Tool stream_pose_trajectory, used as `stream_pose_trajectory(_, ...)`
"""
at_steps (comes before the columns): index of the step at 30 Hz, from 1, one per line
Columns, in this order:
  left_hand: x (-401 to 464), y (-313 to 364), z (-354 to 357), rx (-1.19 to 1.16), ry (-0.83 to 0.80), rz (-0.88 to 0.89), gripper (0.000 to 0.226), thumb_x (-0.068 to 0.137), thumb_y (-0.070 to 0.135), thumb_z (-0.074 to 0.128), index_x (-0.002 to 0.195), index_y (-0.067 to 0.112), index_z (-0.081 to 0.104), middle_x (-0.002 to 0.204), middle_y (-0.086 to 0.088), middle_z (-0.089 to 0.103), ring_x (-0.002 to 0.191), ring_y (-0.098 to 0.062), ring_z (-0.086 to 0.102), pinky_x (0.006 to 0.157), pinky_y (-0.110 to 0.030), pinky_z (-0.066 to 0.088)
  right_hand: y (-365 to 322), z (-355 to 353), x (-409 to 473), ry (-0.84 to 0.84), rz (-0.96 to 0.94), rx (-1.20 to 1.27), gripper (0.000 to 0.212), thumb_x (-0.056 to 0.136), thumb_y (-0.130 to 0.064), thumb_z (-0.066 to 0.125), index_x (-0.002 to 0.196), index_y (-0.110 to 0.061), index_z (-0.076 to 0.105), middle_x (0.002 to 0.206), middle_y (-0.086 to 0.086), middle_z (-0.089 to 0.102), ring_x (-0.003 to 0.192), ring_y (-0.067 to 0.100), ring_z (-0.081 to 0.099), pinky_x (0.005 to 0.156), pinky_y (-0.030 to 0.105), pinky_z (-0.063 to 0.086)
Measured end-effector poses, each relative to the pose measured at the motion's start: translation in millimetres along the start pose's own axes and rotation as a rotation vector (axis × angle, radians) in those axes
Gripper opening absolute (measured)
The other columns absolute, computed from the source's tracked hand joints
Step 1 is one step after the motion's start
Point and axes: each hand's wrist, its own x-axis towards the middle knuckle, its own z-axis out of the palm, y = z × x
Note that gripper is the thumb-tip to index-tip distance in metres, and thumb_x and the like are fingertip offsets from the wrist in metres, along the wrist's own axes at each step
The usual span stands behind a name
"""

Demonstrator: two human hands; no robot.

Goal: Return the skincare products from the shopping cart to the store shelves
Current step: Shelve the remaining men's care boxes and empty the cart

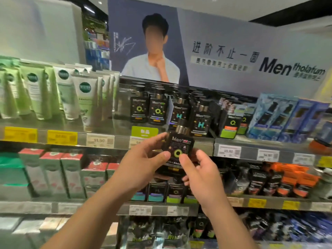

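Observation:
I hold a black Mentholatum Men bottle [179,146] with a metallic collar and a green ring on its label, raised in front of the top shelf edge [118,141]. My left hand [142,164] grips its left side, thumb on the label. My right hand [201,177] grips its right and lower side, thumb near the green ring. Matching black bottles [158,109] stand in rows on the top shelf just behind and above it. The bottle's base is hidden by my fingers.
Green and white tubes [53,92] fill the top shelf at left; blue boxed sets [280,117] stand at right. Lower shelves hold red-topped boxes [52,173] and black-orange tubes [287,182]. A brand poster [233,56] rises behind the shelf. Price tags line the shelf edges.

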Motion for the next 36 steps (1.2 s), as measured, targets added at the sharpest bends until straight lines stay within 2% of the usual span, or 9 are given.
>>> stream_pose_trajectory(4, 21.2, 5.8, -30.8, 0.035, 0.065, 0.094, 0.048, 0.095, 0.01, 0.071, 0.127, 0.045, 0.062, 0.119, 0.016, 0.074, 0.108, -0.012, 0.072, 0.1, -0.049, 0.055, -14.1, 29.4, 29.1, -0.01, -0.084, -0.032, 0.008, 0.098, -0.04, 0.064, 0.106, -0.042, 0.066, 0.093, -0.019, 0.075, 0.076, 0.001, 0.068, 0.074, 0.031, 0.057)
stream_pose_trajectory(8, 49.0, 13.8, -53.9, 0.045, 0.166, 0.185, 0.047, 0.083, 0.032, 0.076, 0.128, 0.039, 0.062, 0.118, 0.015, 0.074, 0.112, -0.01, 0.069, 0.104, -0.045, 0.052, -33.1, 54.8, 64.9, -0.006, -0.185, -0.068, 0.012, 0.097, -0.037, 0.067, 0.108, -0.038, 0.07, 0.106, -0.017, 0.075, 0.1, 0.001, 0.069, 0.091, 0.036, 0.057)
stream_pose_trajectory(11, 70.7, 19.0, -64.3, 0.032, 0.207, 0.21, 0.049, 0.08, 0.033, 0.074, 0.128, 0.034, 0.063, 0.116, 0.01, 0.074, 0.111, -0.015, 0.07, 0.103, -0.048, 0.053, -44.8, 65.3, 88.3, 0.032, -0.222, -0.094, 0.009, 0.097, -0.036, 0.068, 0.104, -0.038, 0.071, 0.103, -0.018, 0.075, 0.097, -0.001, 0.069, 0.088, 0.031, 0.057)
stream_pose_trajectory(14, 88.6, 24.6, -71.0, 0.064, 0.238, 0.24, 0.043, 0.083, 0.032, 0.077, 0.123, 0.04, 0.063, 0.114, 0.016, 0.074, 0.107, -0.009, 0.071, 0.099, -0.047, 0.055, -49.4, 71.9, 106.6, 0.094, -0.256, -0.137, 0.012, 0.096, -0.04, 0.067, 0.108, -0.038, 0.071, 0.107, -0.014, 0.073, 0.096, 0.0, 0.068, 0.084, 0.026, 0.057)
stream_pose_trajectory(18, 105.1, 27.1, -74.6, 0.126, 0.283, 0.25, 0.038, 0.088, 0.019, 0.079, 0.107, 0.048, 0.063, 0.104, 0.023, 0.074, 0.099, -0.001, 0.07, 0.096, -0.039, 0.057, -45.9, 79.0, 127.0, 0.197, -0.276, -0.24, 0.027, 0.096, -0.041, 0.067, 0.119, -0.027, 0.072, 0.107, -0.006, 0.071, 0.075, 0.001, 0.065, 0.066, 0.012, 0.049)
stream_pose_trajectory(22, 113.5, 23.7, -74.6, 0.285, 0.323, 0.212, 0.037, 0.089, 0.025, 0.079, 0.116, 0.044, 0.061, 0.1, 0.024, 0.071, 0.094, 0.009, 0.065, 0.088, -0.02, 0.051, -40.8, 85.2, 131.0, 0.26, -0.308, -0.298, 0.043, 0.095, -0.04, 0.069, 0.136, -0.028, 0.065, 0.107, -0.009, 0.066, 0.076, -0.001, 0.063, 0.078, 0.022, 0.056)
stream_pose_trajectory(26, 119.2, 17.1, -74.3, 0.375, 0.323, 0.166, 0.041, 0.09, 0.028, 0.077, 0.128, 0.036, 0.062, 0.107, 0.02, 0.07, 0.099, 0.002, 0.065, 0.09, -0.024, 0.051, -37.6, 88.3, 128.0, 0.292, -0.323, -0.296, 0.053, 0.095, -0.029, 0.072, 0.145, -0.036, 0.055, 0.1, -0.013, 0.056, 0.071, 0.003, 0.057, 0.078, 0.016, 0.053)
stream_pose_trajectory(32, 125.5, 12.8, -69.5, 0.463, 0.286, 0.117, 0.042, 0.092, 0.027, 0.075, 0.132, 0.031, 0.062, 0.094, 0.025, 0.061, 0.087, 0.008, 0.059, 0.077, -0.017, 0.047, -34.0, 89.2, 125.4, 0.292, -0.331, -0.379, 0.042, 0.101, -0.025, 0.062, 0.142, -0.032, 0.059, 0.11, -0.009, 0.06, 0.08, 0.006, 0.066, 0.084, 0.032, 0.061)
stream_pose_trajectory(36, 127.2, 12.6, -68.0, 0.511, 0.274, 0.096, 0.044, 0.092, 0.029, 0.076, 0.134, 0.03, 0.063, 0.104, 0.018, 0.066, 0.094, -0.003, 0.064, 0.087, -0.026, 0.051, -30.5, 86.1, 122.1, 0.277, -0.321, -0.408, 0.042, 0.103, -0.026, 0.057, 0.145, -0.029, 0.057, 0.111, -0.007, 0.065, 0.08, 0.0, 0.065, 0.086, 0.028, 0.059)
